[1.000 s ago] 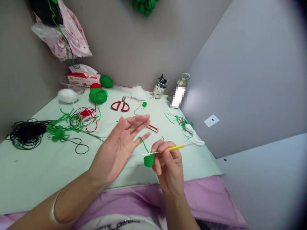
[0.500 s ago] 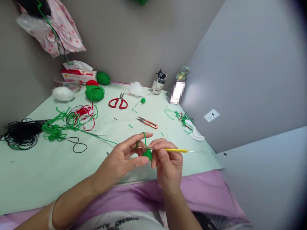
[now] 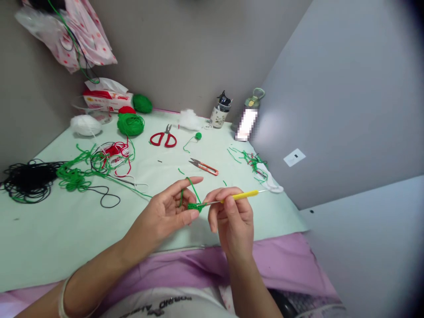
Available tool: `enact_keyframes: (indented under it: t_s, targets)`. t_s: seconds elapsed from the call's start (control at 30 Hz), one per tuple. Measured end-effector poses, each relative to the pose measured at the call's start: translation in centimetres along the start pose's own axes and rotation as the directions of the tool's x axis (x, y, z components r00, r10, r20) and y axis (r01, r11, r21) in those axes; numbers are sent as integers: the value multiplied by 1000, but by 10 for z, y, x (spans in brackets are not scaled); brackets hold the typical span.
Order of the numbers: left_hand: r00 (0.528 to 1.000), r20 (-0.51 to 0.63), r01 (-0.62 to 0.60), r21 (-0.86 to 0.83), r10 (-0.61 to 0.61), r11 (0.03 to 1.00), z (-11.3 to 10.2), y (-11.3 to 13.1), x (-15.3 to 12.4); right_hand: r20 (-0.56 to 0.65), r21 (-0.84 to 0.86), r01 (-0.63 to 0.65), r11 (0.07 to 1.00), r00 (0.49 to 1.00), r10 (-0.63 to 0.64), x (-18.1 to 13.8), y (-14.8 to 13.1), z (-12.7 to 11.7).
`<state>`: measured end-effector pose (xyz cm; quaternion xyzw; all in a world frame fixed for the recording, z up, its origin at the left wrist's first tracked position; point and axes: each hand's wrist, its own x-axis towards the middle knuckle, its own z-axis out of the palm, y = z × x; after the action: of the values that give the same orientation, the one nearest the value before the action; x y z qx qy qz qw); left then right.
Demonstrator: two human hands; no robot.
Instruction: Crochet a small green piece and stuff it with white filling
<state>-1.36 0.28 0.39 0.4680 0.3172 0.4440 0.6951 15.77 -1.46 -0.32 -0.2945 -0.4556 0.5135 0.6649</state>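
So the yellow crochet hook [image 3: 239,196] is being held pretty much sideways, its long axis run left to right with a slight slant, the right end sitting higher in view. Its left tip is pointed at the small green crocheted piece [image 3: 194,206] and looks to be tucked in at the top edge, though the exact stitch can't be made out. The thin metal at the other end is aimed at the right-hand wall [image 3: 331,132].

As for the hands: the green piece is pinched by the left hand [image 3: 168,207], thumb in front, index finger stretched out straight with green yarn [image 3: 194,191] looped over it and slanting down to the work. The hook's handle is gripped by the right hand [image 3: 236,216] between thumb and fingers, kinda pen-style.

Everything's held over the front part of the table [image 3: 82,243], not far in from the near edge, where pink cloth [image 3: 281,256] is bunched below. Most elbow room is offered on the left, by a wide pale stretch beside the forearm. Just beyond the fingers, the space is bordered by orange thread snips [image 3: 206,167], blades pointed left. Off to the right, it's narrowed by green yarn scraps [image 3: 253,162] and the slanting table edge.
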Motion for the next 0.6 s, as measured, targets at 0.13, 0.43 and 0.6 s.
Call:
enact_keyframes:
  t_s: [0.13,0.43,0.6]
  targets:
    - [999,-30,-10,69,12,998,-2,-1,-1,34,-121,55,991,998,-52,-3,-1,-2]
    - [971,-202,-88,202,130,975,9,-2,-4,379,-684,555,473,825,-420,-15,3,-6]
    - [983,-96,135,-209,-158,968,13,0,-2,471,-735,642,218,715,-517,-16,11,-6]
